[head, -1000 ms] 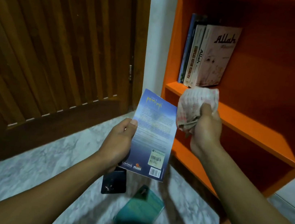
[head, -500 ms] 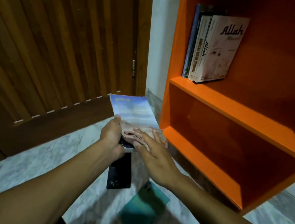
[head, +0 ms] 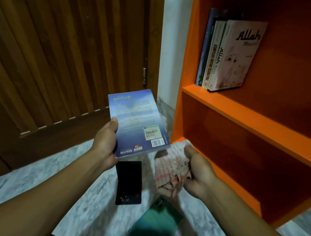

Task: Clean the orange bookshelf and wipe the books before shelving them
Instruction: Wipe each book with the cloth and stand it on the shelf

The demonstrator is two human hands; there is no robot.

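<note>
Head: blue book (head: 136,119) under left thumb (head: 114,125).

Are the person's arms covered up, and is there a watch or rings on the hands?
Both forearms are bare right up to the bottom edge of the picture; no sleeve shows. The left hand and right hand wear no gloves, and no watch, bracelet or ring can be seen on them. The fingernails look short.
</note>
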